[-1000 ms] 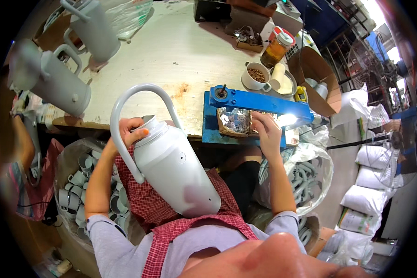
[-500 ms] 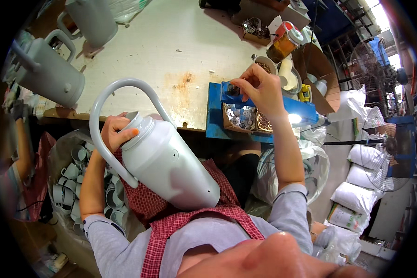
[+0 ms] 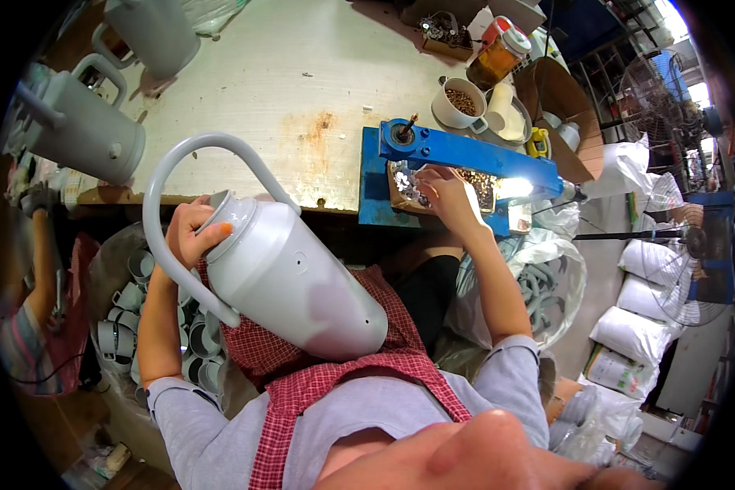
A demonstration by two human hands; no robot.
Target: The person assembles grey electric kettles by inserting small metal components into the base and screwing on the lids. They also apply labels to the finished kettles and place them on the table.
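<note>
A pale grey jug [image 3: 294, 282] with a big looped handle lies tilted across my lap, its mouth toward the table. My left hand [image 3: 191, 235] is closed round its neck, thumb on the outside and fingers partly hidden behind the rim. Two small holes show in the jug's side. My right hand [image 3: 449, 196] dips into an open box of small silver metal pieces [image 3: 403, 186], fingers bent and close together; its fingertips are hidden among them. Just beyond stands a blue bench tool [image 3: 465, 155], with a small copper-coloured piece [image 3: 412, 120] upright at its left end.
More grey jugs [image 3: 98, 122] stand at the table's left. A white cup of small brown pieces [image 3: 461, 103] and a jar [image 3: 498, 55] sit behind the blue tool. Bags of grey parts [image 3: 122, 327] flank my knees. A fan [image 3: 670, 188] is at right; another person's arm [image 3: 41, 253] shows at left.
My right hand has moved from the blue tool's left end down into the box of silver pieces, uncovering the copper-coloured piece and the cup. The jug and left hand have shifted slightly left.
</note>
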